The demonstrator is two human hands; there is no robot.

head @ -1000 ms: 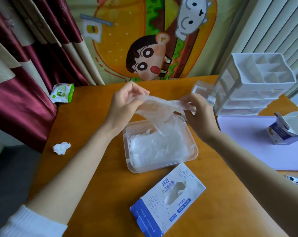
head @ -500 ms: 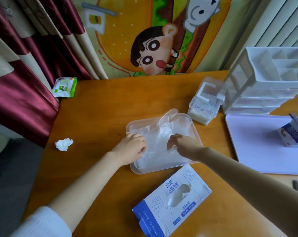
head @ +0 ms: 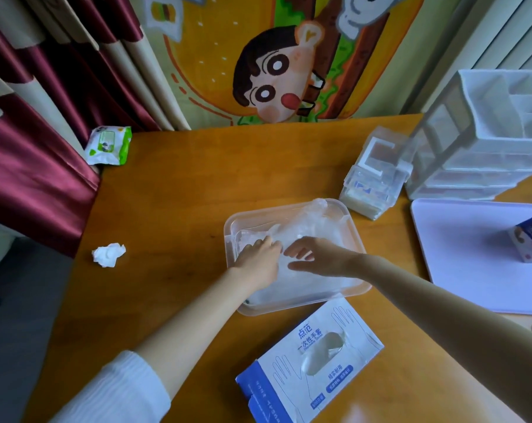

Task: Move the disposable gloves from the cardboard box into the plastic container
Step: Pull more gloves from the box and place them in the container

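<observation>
Inside plastic container [head: 274,209], left hand [head: 257,262], right hand [head: 321,257] partly hide gloves [head: 313,224].

All I can see of the person is two arms and two bare hands. The left arm wears a white sleeve [head: 118,392] of soft-looking cloth with fine ribs and a few loose folds. Its cuff ends well short of the wrist, above the near left part of the bench, and from there the left forearm [head: 194,322] is uncovered down to the left hand [head: 257,261]. The right forearm [head: 441,303] is uncovered as far back as I can see. On the right hand [head: 322,256], the fingers [head: 298,250] look slightly blurred.
</observation>
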